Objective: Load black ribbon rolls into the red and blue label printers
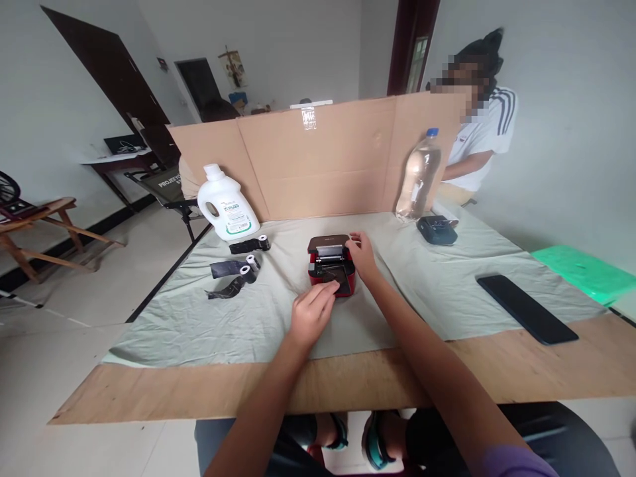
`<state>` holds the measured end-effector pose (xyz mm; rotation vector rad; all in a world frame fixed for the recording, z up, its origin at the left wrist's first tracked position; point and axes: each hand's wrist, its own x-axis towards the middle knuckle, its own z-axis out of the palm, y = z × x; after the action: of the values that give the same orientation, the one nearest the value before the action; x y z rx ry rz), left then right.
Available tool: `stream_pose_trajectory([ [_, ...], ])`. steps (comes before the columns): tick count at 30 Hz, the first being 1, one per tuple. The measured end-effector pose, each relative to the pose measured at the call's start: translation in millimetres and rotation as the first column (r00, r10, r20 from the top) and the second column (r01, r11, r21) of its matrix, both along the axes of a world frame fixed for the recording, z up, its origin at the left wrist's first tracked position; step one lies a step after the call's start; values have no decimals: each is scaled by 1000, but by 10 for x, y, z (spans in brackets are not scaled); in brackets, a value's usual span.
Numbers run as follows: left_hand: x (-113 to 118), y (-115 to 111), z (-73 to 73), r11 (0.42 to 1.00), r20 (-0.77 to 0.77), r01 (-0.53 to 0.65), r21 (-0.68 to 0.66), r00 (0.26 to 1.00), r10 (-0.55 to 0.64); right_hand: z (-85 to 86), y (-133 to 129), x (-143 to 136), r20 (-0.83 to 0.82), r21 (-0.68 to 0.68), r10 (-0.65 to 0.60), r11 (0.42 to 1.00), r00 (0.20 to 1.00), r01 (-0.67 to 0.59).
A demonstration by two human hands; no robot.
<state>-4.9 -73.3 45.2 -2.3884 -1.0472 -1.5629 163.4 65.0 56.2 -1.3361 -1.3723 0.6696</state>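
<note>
At the frame's center, a small red-and-black printer (331,265) sits open. The left hand's (313,311) bent fingers touch its near edge; the right hand's (362,254) curled fingers touch its upper-right side.

sleeve (517,461) – purple | trousers (527,434) – dark | sandals (374,442) black, teal-edged

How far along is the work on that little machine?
The machine already stands open, its inner roller showing. In hand: the left hand is at its front, the right hand at its right side. Apparently left: closing it, since its insides are uncovered. Three rolls trailing dark strips lie aside; I can't say if they matter.
</note>
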Motion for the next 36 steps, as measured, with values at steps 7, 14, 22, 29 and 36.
stream_pose_trajectory([
  [7,-13,-20,-98,1000,17,-11,17,1000,11,-257,-196,18,-375,-107,119,980,920,-170],
  [14,-201,278,121,932,307,-61,-357,935,179,-271,-244,-5,-490,-114,147,966,859,-230],
  [22,-194,984,-14,436,717,570,-696,583,383,-393,-215,6,-503,-77,176,966,846,-247],
  [29,-189,970,-63,417,796,679,-604,483,366,-447,-171,-13,-429,2,262,957,864,-289],
  [36,-210,985,-107,419,801,684,-598,495,336,-429,-134,-27,-403,-33,227,964,887,-262],
])
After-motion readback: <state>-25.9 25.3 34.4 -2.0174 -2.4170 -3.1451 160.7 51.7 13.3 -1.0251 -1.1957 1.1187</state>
